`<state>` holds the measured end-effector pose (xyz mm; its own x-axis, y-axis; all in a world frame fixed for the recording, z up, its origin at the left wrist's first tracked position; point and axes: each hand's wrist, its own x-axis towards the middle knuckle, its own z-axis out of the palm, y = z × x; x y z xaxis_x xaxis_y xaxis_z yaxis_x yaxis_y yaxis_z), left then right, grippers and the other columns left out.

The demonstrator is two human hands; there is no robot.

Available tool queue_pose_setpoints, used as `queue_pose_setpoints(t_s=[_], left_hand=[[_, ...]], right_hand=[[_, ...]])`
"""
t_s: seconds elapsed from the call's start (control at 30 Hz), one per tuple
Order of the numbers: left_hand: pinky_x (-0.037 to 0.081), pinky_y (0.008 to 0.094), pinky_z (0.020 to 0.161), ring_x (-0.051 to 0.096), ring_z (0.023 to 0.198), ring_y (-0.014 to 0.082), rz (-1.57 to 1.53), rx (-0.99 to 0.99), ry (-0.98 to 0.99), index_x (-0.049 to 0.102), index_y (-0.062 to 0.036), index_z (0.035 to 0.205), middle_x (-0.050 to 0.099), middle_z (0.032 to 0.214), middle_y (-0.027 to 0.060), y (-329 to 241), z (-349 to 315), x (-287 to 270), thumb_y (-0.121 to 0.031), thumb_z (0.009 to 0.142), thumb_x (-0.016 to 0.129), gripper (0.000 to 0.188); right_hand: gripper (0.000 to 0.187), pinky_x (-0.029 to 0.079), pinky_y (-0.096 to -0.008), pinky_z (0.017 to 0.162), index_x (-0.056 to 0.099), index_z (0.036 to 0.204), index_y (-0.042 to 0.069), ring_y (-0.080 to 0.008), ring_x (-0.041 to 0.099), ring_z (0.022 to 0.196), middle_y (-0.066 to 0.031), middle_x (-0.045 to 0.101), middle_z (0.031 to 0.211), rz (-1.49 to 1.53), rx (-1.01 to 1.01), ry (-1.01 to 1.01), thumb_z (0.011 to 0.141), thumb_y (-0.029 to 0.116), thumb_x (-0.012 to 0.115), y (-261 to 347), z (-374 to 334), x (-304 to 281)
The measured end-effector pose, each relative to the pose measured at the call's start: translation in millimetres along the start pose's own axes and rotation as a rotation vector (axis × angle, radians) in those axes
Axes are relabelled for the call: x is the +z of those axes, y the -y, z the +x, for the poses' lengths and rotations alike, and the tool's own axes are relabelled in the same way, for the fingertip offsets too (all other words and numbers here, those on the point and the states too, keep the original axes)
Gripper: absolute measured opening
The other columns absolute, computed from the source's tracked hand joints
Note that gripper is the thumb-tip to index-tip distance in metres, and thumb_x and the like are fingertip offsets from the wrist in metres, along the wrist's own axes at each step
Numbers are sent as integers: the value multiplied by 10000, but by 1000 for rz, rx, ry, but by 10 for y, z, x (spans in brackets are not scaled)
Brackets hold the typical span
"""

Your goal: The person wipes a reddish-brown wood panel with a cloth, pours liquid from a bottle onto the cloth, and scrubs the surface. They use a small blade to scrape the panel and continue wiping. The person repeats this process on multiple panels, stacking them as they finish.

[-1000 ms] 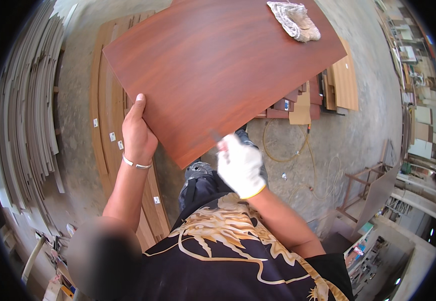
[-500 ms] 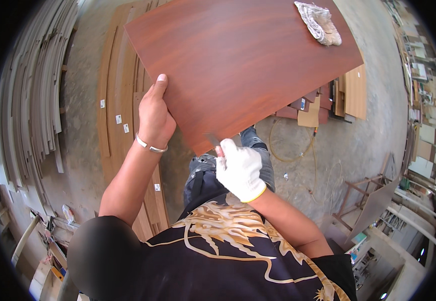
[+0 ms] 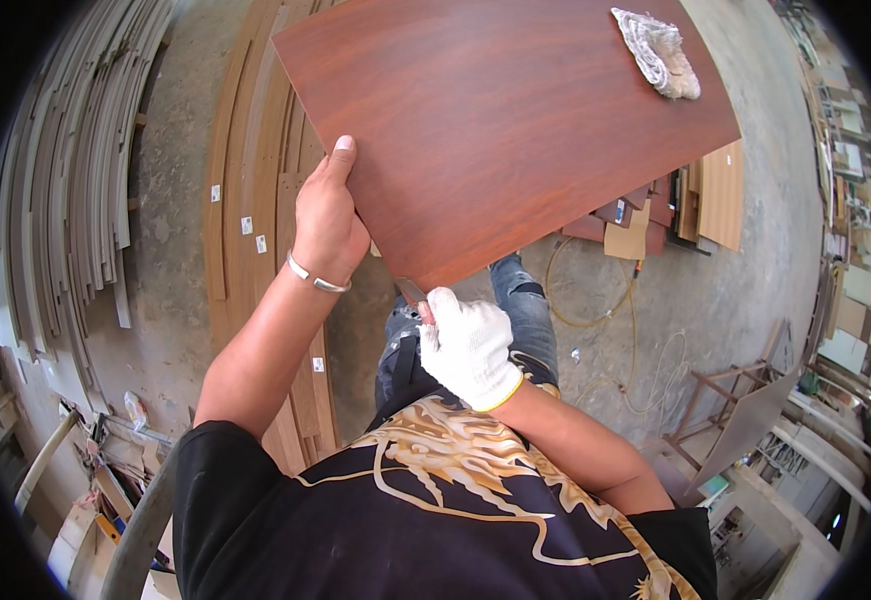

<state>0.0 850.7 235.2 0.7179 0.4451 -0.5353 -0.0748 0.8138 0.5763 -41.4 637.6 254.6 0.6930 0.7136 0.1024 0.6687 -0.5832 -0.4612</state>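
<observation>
A large reddish-brown wood-grain board (image 3: 515, 130) lies tilted in front of me. My bare left hand (image 3: 330, 215) grips its left edge, thumb on top and the other fingers hidden beneath. My right hand (image 3: 470, 350), in a white knit glove, is closed around the reddish handle of a small flat-bladed tool (image 3: 412, 291). The metal blade meets the board's near corner at the edge. On the far right part of the board rests a folded white knit bundle (image 3: 658, 55) that looks like a work glove.
Long wooden planks (image 3: 255, 200) lie on the floor to the left, beside stacked grey strips (image 3: 65, 170). Under the board's right side are smaller panels (image 3: 720, 195). A yellowish hose (image 3: 553, 285) coils on the concrete, with a metal frame (image 3: 720, 400) farther right.
The blade has moved from the board's top face to its near corner edge, with my right hand shifting slightly down and left. The board and my left hand sit a little farther right in view.
</observation>
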Motion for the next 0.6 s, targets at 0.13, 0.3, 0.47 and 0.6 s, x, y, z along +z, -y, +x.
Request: queue_pose_setpoints(t_s=[0.13, 0.3, 0.47, 0.6], left_hand=[[513, 431, 1127, 632, 1293, 255, 0, 0, 5, 543, 52, 1445, 641, 1433, 144, 6, 18, -17, -239, 1146, 527, 418], [504, 428, 1142, 618, 1319, 254, -6, -7, 31, 534, 58, 1457, 623, 1464, 150, 10, 11, -11, -231, 1151, 512, 421], [498, 415, 1145, 605, 1335, 262, 62, 51, 155, 495, 93, 1490, 609, 1479, 175, -39, 41, -18, -239, 1160, 485, 468], [502, 417, 1135, 625, 1309, 250, 84, -26, 131, 525, 83, 1453, 626, 1457, 163, -90, -65, -62, -245, 1161, 480, 442]], right_hand=[[183, 468, -445, 494, 547, 897, 107, -328, 598, 466, -101, 575, 549, 6, -4, -2, 953, 197, 696, -23, -20, 29], [188, 481, -436, 493, 573, 872, 106, -317, 603, 461, -92, 596, 564, -53, -15, 253, 926, 220, 712, -8, -215, 282], [195, 508, -434, 487, 606, 867, 112, -301, 633, 477, -89, 611, 571, 46, -154, 120, 928, 271, 702, -133, -169, 228], [187, 491, -441, 478, 609, 871, 128, -309, 622, 478, -91, 590, 557, 150, -139, 276, 936, 265, 718, -130, -337, 74]])
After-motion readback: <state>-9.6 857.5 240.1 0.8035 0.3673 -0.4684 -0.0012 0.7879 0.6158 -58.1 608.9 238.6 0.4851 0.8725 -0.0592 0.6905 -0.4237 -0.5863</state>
